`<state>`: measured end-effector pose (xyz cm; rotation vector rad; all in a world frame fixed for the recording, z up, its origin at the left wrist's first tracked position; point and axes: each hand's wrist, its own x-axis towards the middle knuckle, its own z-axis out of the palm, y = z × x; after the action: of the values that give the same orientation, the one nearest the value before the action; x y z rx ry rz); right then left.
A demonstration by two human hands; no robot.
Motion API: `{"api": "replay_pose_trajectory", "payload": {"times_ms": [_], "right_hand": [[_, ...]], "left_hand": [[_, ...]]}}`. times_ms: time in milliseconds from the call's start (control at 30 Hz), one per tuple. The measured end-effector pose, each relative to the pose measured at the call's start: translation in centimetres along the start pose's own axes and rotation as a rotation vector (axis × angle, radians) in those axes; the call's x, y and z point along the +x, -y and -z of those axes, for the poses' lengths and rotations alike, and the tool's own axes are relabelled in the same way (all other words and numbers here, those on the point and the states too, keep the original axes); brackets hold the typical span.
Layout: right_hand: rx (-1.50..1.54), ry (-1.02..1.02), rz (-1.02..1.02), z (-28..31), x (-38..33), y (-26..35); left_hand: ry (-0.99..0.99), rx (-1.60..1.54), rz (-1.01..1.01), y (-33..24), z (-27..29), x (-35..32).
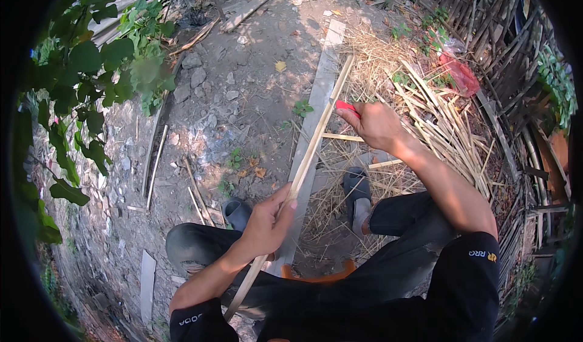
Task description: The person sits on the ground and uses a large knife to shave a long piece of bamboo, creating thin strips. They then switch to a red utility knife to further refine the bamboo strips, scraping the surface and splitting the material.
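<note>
Bamboo strip (303,166), long and pale, is running diagonally from the lap up over a grey plank (316,108) lying on bare dirt. Left hand (267,223) is wrapping closed around the strip's lower part; right hand (373,125) is gripping a red-handled tool (347,106) (blade hidden) just beside the strip higher up. Split bamboo pile (440,129) is crowding the right side against a woven fence (486,32), while open stony ground is lying left, edged by leafy branches (97,62)

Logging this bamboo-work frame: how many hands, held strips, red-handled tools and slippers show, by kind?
Bare hands: 2, left hand and right hand
Long pale bamboo strip, held: 1
Red-handled tool: 1
Grey slippers: 2, and
Total: 6
</note>
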<state>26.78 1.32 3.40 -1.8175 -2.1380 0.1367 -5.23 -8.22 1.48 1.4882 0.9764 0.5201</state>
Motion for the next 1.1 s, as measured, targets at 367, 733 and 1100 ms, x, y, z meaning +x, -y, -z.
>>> {"api": "replay_pose_trajectory", "payload": {"times_ms": [367, 733, 1100], "right_hand": [[0.123, -0.252, -0.474, 1.7, 2.8, -8.8], [0.351, -0.383, -0.410, 11.2, -2.2, -9.6], [0.277, 0.170, 0.032, 7.3, -4.3, 6.9]], "left_hand": [[0.101, 0.123, -0.187, -0.2, 0.6, -2.3], [0.034, -0.122, 0.046, -3.0, 2.4, -3.4], [-0.080, 0.007, 0.024, -3.6, 0.2, 2.6]]}}
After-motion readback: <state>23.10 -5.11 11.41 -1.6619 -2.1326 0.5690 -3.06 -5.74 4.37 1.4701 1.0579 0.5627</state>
